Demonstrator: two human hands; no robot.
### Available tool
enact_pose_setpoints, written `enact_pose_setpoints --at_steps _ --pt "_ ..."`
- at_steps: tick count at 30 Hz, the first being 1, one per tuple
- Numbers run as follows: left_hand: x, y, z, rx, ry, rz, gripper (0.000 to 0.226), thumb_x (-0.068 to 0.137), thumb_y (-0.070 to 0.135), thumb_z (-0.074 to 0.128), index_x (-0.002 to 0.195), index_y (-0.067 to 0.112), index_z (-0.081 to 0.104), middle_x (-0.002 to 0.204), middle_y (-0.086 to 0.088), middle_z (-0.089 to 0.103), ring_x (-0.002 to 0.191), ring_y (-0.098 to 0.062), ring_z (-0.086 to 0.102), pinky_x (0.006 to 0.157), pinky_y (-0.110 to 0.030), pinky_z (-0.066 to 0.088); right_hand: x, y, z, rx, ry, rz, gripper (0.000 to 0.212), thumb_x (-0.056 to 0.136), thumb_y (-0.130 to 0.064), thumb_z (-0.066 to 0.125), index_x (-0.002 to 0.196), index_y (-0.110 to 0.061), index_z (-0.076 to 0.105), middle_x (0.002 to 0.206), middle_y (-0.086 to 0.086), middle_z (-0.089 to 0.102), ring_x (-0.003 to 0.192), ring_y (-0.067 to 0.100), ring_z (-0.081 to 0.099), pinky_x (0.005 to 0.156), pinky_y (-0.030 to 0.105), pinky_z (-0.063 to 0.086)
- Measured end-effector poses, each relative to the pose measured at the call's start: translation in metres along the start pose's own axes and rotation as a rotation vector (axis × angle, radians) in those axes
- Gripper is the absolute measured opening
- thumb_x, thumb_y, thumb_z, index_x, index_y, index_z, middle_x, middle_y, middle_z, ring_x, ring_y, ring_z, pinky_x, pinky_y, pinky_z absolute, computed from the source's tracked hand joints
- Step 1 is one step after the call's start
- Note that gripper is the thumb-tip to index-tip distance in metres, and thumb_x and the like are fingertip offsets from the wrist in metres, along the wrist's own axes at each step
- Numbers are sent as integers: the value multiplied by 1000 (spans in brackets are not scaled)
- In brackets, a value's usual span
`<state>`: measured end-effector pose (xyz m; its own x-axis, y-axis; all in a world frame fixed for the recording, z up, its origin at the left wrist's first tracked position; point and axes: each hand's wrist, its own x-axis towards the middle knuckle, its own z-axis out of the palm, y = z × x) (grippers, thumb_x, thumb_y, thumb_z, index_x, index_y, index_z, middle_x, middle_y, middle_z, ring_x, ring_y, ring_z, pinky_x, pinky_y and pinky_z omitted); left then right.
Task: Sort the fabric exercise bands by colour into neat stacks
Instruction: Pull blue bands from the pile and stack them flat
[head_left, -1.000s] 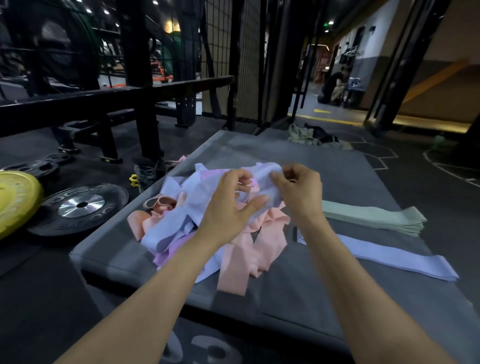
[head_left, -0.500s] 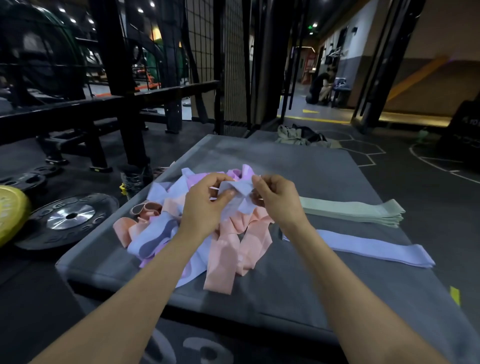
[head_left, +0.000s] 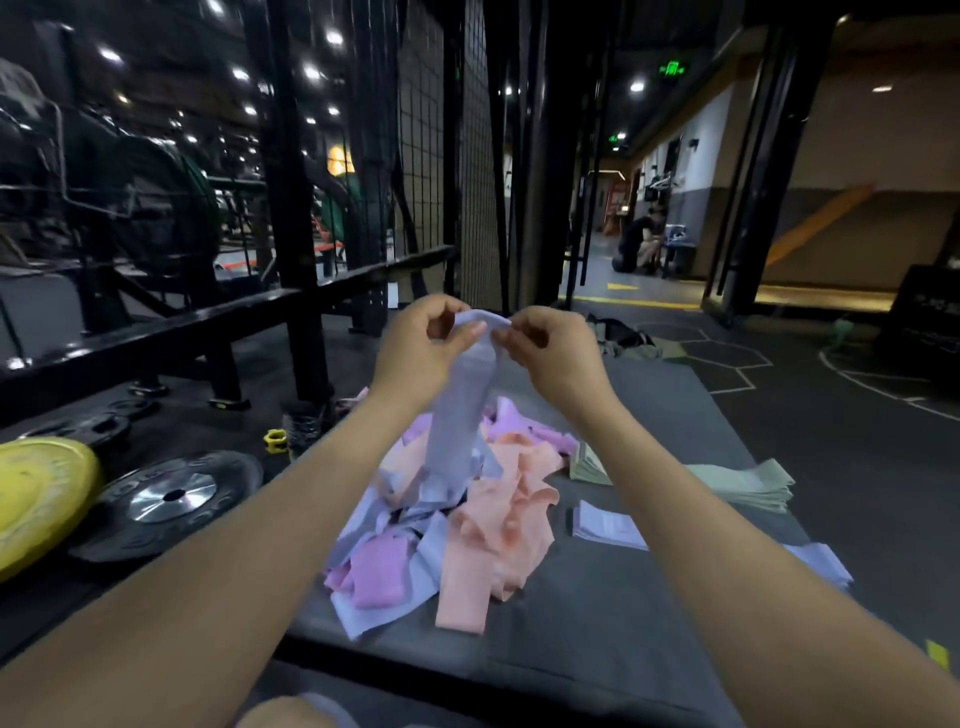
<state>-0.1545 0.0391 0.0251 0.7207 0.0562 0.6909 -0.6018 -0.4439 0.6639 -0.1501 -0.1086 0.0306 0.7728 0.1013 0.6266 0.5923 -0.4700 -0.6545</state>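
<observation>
While both hands pinch a lavender band (head_left: 460, 415) — weight plates (head_left: 171, 496) flank the mat (head_left: 623, 613).

Lavender band (head_left: 460, 415): pinched at its top edge between my hands, hanging into the mixed pile (head_left: 447, 525) of peach, pink and lavender bands. Green stack (head_left: 748, 483): flat, at 3 o'clock. Lavender stack (head_left: 613, 527): flat, 4 o'clock.

bands (head_left: 457, 415): soft matt cloth | mat (head_left: 597, 613): matt grey, smooth | weight plate (head_left: 171, 496): black rubber, shiny metal hub
</observation>
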Motion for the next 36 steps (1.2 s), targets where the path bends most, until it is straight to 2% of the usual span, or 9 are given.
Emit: enact_pose_setpoints --at_steps 5,9,12,14,18,25,28,30,36 --pt "21 32 -16 -55 -16 21 14 83 10 68 89 20 61 83 8 62 69 3 55 67 -9 43 16 -31 -22 -13 26 -68 13 88 -14 61 78 -9 67 62 5 56 51 5 41 48 15 31" --pt "22 50 -14 -165 -48 -15 12 85 11 65 81 22 61 77 4 61 70 -9 53 69 -19 44 20 -37 -34 100 -7 -28 15 91 -13 55 76 -10 57 68 8 53 64 15 45 60 29 39" --pt "14 54 0 -273 -31 -98 15 87 6 62 77 16 59 73 1 59 69 -10 50 66 -19 44 2 -29 -37 322 -198 74 6 92 -11 56 97 -7 57 85 6 60 78 14 54 71 31 47" --pt "6 53 12 -345 -8 -172 18 88 7 61 74 18 57 75 -1 59 71 -12 51 67 -24 44 -17 -18 -35 368 -297 135 22 87 -7 63 108 -6 57 95 3 66 83 13 61 77 28 51" --pt "-6 46 34 -433 9 -310 18 90 10 59 74 18 56 79 -3 56 77 -17 49 69 -30 40 -50 16 -38 279 -377 273 14 80 -4 71 87 -15 65 74 -10 68 63 2 61 59 16 48" --pt "-16 11 62 -597 194 -581 19 95 15 52 77 19 52 77 -3 55 72 -21 51 68 -34 44 -90 88 -70 -145 -525 466 21 76 -8 74 86 8 64 74 4 54 68 12 44 64 24 37" --pt "-26 -7 81 -623 237 -659 20 96 13 48 76 18 48 77 -4 52 72 -22 51 65 -33 46 -108 119 -88 -265 -544 505 16 79 -10 68 82 4 62 70 3 49 64 12 38 55 22 32" --pt "-36 -17 96 -640 256 -718 21 96 10 45 77 20 47 81 -2 52 73 -18 52 64 -29 48 -117 136 -101 -345 -549 532 14 82 -16 64 70 -11 58 64 -4 47 59 10 39 53 21 32" --pt "-59 -39 147 -571 300 -821 12 95 2 38 93 12 45 74 0 52 61 -11 52 50 -23 50 -135 185 -144 -328 -311 718 24 83 -11 59 62 -10 47 60 1 42 60 15 40 54 25 33"
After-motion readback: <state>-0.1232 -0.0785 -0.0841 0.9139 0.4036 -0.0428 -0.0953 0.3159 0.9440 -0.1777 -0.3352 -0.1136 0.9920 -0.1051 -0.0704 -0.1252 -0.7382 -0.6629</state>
